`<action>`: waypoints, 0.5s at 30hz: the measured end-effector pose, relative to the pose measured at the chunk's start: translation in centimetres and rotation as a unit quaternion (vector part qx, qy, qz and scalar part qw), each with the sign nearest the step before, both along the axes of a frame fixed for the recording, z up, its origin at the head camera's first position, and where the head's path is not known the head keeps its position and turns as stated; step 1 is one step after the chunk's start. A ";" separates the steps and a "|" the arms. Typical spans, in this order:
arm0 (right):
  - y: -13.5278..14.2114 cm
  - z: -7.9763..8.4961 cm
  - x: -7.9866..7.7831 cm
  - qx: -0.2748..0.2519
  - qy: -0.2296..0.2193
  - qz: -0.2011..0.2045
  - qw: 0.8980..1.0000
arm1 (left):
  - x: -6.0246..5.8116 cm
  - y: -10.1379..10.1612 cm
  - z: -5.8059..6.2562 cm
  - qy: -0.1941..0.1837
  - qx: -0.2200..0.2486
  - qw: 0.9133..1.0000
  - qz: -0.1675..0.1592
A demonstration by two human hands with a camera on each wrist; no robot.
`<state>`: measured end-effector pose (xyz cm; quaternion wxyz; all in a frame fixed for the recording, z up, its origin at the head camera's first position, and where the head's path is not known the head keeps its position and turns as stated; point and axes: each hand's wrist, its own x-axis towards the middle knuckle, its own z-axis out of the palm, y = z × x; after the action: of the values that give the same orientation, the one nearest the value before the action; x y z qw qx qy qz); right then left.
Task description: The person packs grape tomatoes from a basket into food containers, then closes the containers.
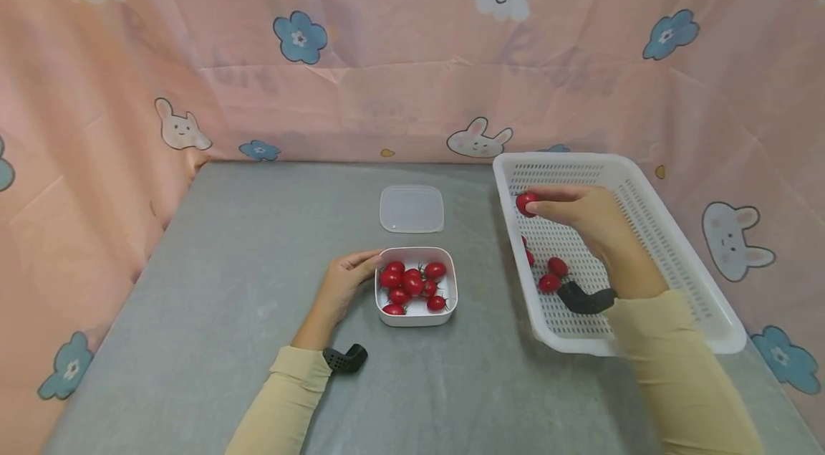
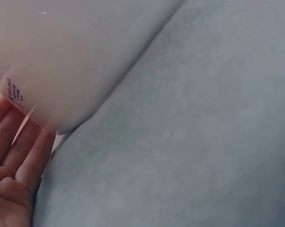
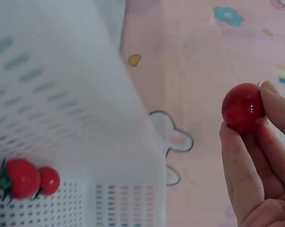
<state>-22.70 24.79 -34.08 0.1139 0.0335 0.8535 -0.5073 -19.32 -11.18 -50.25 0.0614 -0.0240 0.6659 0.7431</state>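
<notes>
Clearly, the grey desk [image 1: 232,240] gives us a level base, with the white slotted basket [image 1: 573,344] filling its right side. Our right hand [image 1: 589,215] is over the basket's far left part, so we should probably clear the left rim well before swinging left. Our left hand [image 1: 338,286] meets the left side of the white square box [image 1: 417,322], left of the basket, its fingers extended and touching the wall. Light pressure there should stop any sliding; we cannot tell whether the thumb hooks over the rim. Just beyond the box's far side, the translucent lid [image 1: 411,209] lies flat, best left alone for now. Inside the box, the cherry tomatoes [image 1: 412,283] gather mostly left, with bare floor showing toward the near wall. Fewer loose cherry tomatoes [image 1: 550,284] lie along the basket's left side. Between our right thumb and fingers we pinch the held cherry tomato [image 1: 526,204]; a soft squeeze would suit its skin, and lowering it gently beats dropping it.
</notes>
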 end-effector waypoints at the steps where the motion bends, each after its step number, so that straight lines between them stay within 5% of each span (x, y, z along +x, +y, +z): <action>1: -0.2 0.2 0.1 0.000 -0.001 -0.004 1.000 | 0.0 0.0 0.0 -0.001 0.001 1.000 0.001; 15: -4.0 1.0 2.0 -0.042 0.026 0.026 0.998 | 0.0 0.0 0.1 -0.001 0.007 1.000 0.001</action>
<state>-20.75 20.78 -33.06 0.1062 -0.0062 0.8347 -0.5403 -19.28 -11.16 -50.11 0.0611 -0.0254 0.6606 0.7478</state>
